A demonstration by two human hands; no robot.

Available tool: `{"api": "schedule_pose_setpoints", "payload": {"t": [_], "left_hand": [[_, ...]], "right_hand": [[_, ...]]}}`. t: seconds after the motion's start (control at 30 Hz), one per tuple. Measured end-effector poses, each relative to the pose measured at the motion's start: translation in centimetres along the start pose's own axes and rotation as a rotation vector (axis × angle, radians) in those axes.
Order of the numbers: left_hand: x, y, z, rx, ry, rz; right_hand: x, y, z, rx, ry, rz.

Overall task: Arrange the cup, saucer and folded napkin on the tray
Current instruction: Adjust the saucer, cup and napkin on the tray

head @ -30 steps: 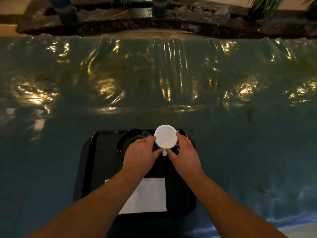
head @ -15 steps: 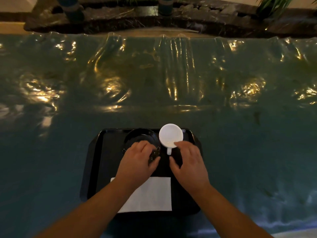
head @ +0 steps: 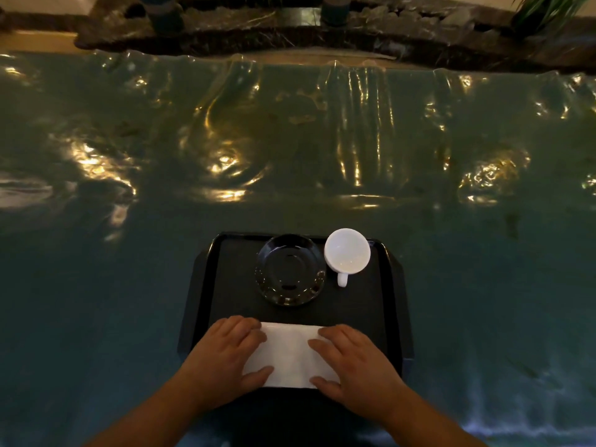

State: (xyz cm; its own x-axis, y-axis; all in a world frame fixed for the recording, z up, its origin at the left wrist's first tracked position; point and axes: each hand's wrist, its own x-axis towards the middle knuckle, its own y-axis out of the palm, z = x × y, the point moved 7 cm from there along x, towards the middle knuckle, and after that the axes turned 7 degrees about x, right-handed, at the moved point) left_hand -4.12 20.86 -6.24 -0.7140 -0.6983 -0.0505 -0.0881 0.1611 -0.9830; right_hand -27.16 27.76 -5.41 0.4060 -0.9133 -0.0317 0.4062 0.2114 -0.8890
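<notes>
A black tray [head: 392, 304] lies on the table in front of me. At its far side a black saucer [head: 290, 269] sits left of a white cup [head: 347, 251], whose handle points toward me. The cup stands on the tray beside the saucer, not on it. A white folded napkin [head: 290, 354] lies along the tray's near edge. My left hand [head: 225, 356] rests flat on the napkin's left end and my right hand [head: 354, 362] on its right end, fingers spread, thumbs at the near edge. Both ends of the napkin are hidden under my hands.
The table is covered with a wrinkled, glossy green plastic sheet [head: 322, 140] with bright reflections. Beyond its far edge is a dark stone ledge [head: 290, 30] with plants [head: 545, 11] at the right.
Both hands left the cup and saucer and drew back to the napkin at the near edge. The cup now stands alone to the right of the saucer.
</notes>
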Motion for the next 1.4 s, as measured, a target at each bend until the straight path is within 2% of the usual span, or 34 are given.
{"api": "schedule_pose_setpoints", "payload": {"t": [0.17,0.43,0.67,0.9,1.4], "left_hand": [[-1.2,0.8,0.3,0.044,0.025,0.033],[-1.2,0.6,0.2,0.106,0.033,0.053],[-1.2,0.2,0.2,0.110,0.017,0.099],[-0.8,0.3,0.7,0.068,-0.050,0.077],[-0.9,0.9,0.9,0.067,-0.047,0.045]], "right_hand": [[-0.7,1.3,-0.3,-0.073,-0.014,0.028],[-1.3,2.6,-1.1,0.018,0.040,0.005],[-1.3,2.6,-1.4,-0.012,0.057,0.049],[-1.0,0.6,-2.0,-0.155,0.123,0.071],[-1.0,0.5,-1.8,-0.163,0.133,0.110]]}}
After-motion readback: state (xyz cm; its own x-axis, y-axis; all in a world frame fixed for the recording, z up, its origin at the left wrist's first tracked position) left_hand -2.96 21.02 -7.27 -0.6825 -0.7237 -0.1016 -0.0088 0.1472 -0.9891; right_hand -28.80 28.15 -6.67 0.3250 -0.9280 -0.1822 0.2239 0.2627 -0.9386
